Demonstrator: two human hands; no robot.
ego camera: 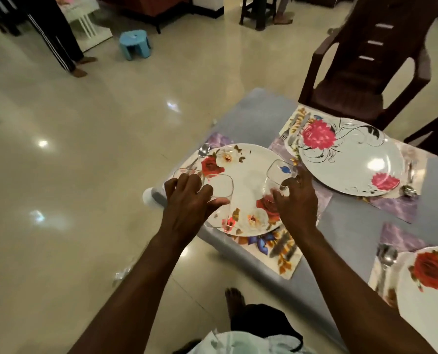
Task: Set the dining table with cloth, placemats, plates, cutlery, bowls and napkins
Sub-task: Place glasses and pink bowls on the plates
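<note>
Table [353,226] seen from one corner, covered all over with a grey cloth [251,116]. Dark brown chair [353,80] pushed up at the far side. Three big plates already laid out: rose plate [243,180] nearest the corner, pink-flower plate [353,159] just past it to the right, third plate [429,302] at the bottom right edge. Flowery placemat [276,251] under the rose plate, poking out toward the person.

Left hand [187,203] held over the left side of the rose plate. Fingers curled round two clear glasses together, one [219,185] over the plate and one [187,172] further left, by the plate's edge. Right hand [297,200] held over the right side of the same plate, fingers and thumb wrapped round a third glass [281,172]. All three glasses held mouth-up, a bit tilted, and looked to be off the table.

Spoon [203,150] beside the rose plate, up near the far left corner.

Probably the step of putting glasses down by each place. Right-hand glass nearest to the narrow gap between the rose plate and the pink-flower plate, so most likely first to go down there. Left-hand glasses close to the table's edge, so some care needed there. Two glasses in one hand, easy to knock together.
</note>
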